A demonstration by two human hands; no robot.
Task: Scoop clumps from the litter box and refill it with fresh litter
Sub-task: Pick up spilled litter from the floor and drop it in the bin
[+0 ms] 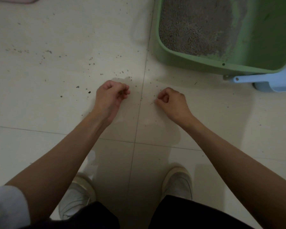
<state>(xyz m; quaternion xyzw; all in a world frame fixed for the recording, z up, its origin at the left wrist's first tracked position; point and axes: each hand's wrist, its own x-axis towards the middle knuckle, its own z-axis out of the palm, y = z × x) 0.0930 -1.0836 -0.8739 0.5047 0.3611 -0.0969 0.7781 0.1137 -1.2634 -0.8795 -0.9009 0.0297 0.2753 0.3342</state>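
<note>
1. green litter box (188,60) up at the right, on the floor; grey litter (195,25) heaped in its left part, bare green bottom at the right side.
2. pale blue scoop (261,80) just beside the box's near right corner, handle pointing left, untouched.
3. left hand (110,95) and right hand (170,100) held out over the floor, well apart from box and scoop; fingers of both curled in, nothing visibly held, though a grain pinched in either cannot be ruled out.
4. judged: scooping not yet begun, or paused; no fresh litter bag in view.
5. next move, likely: reach right for the scoop handle, then into the grey heap.
6. pale tiled floor (56,38), strewn with scattered litter grains (89,92); white shoes (177,180) below, corner of a pinkish mat (23,0) top left.
</note>
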